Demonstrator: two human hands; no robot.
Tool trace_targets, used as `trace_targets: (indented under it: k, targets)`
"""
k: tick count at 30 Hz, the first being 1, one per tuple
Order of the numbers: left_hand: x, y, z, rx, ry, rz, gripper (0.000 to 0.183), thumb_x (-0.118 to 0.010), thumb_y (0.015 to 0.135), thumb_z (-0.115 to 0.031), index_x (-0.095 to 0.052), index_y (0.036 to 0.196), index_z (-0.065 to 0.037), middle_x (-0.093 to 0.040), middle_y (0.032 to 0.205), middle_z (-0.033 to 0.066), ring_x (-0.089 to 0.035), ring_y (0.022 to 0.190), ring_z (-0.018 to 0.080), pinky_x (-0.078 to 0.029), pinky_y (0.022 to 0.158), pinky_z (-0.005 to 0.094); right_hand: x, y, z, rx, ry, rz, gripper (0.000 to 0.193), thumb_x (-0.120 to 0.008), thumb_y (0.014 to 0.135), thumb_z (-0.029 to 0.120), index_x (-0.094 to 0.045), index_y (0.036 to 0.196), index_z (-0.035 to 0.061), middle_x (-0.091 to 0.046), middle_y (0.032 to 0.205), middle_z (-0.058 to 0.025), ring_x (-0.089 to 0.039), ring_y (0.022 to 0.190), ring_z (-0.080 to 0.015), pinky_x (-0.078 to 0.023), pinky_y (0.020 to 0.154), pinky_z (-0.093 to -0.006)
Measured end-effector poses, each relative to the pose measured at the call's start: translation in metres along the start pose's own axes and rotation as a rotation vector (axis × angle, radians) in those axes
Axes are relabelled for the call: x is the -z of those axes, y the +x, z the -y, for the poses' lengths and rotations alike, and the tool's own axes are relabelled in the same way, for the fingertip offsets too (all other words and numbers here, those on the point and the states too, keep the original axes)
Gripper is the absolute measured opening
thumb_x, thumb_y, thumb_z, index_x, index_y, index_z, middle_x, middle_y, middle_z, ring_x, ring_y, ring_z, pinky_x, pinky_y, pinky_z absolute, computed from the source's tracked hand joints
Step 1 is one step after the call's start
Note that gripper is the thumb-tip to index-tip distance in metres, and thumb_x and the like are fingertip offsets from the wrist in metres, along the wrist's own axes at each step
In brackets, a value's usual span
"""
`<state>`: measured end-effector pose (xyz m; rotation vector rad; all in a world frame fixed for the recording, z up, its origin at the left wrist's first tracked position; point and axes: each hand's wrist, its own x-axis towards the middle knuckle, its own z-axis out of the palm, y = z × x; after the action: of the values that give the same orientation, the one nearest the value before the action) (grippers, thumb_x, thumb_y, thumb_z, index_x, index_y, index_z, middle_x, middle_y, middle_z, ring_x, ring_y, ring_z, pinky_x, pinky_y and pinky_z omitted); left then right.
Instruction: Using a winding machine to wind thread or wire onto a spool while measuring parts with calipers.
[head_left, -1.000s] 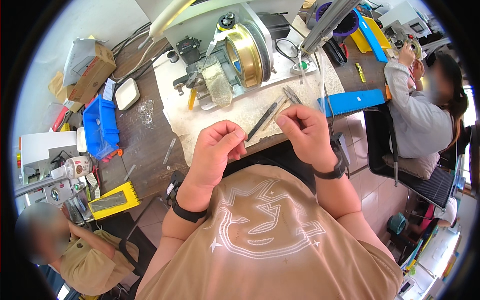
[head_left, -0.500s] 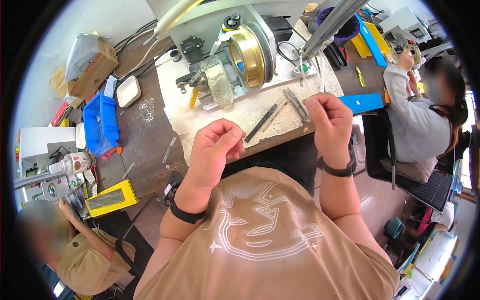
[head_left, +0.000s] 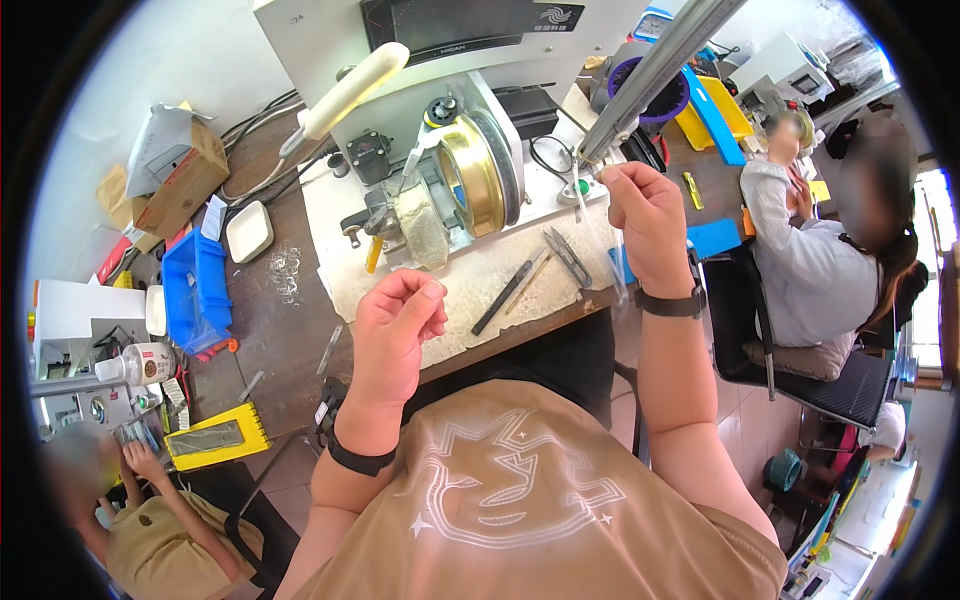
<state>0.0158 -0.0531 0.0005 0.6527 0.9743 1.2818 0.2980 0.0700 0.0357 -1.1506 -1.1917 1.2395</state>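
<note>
My left hand [head_left: 395,330] is over the near edge of the bench mat, with thumb and forefinger pinched together. My right hand [head_left: 648,225] is higher and farther right, in front of a grey metal post, also in a pinch. Whatever sits between the fingers of either hand is too small to make out. Between my hands, on the stained pale mat [head_left: 455,295], lie a black pen-like tool [head_left: 501,297], a thin brownish stick [head_left: 528,282] and metal tweezers [head_left: 568,258]. Beyond them stands a white machine with a brass-coloured wheel [head_left: 472,178] and a cloudy transparent guard [head_left: 421,228].
A white-handled arm [head_left: 355,90] and the grey metal post [head_left: 665,75] rise over the bench. A blue bin [head_left: 196,290], white dish [head_left: 250,233] and yellow tray [head_left: 218,437] are left. People sit at both sides, one beside a black chair [head_left: 820,380].
My head view has tilted up, showing more of the machine's screen. My right hand has risen away from the tweezers, and my hands are farther apart. Both stay pinched.
</note>
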Motion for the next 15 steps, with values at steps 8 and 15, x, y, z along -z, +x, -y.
trace_targets:
  k: [8,15]
  targets:
    - [-0.006,0.028,0.024,0.059,-0.094,-0.055,0.015,-0.065,0.101,-0.018,-0.066,0.100,-0.003,-0.063,0.078,0.0010,-0.054,0.065,0.0085,-0.043,0.061,0.0244,-0.039,0.025,-0.009,-0.062,-0.130,0.216,0.018,-0.072,0.097,0.016,-0.072,0.095,-0.0010,-0.057,0.073,0.0073,-0.043,0.061,-0.0010,-0.033,0.053,-0.0205]
    - [-0.024,0.049,0.033,0.018,-0.243,-0.164,0.026,-0.064,0.100,-0.014,-0.065,0.120,0.002,-0.065,0.092,0.0057,-0.058,0.070,0.0098,-0.045,0.066,0.0249,-0.059,0.045,-0.018,-0.198,-0.200,0.432,0.011,-0.067,0.097,0.013,-0.073,0.099,0.0041,-0.060,0.077,0.0085,-0.042,0.060,-0.0010,-0.034,0.053,-0.0205]
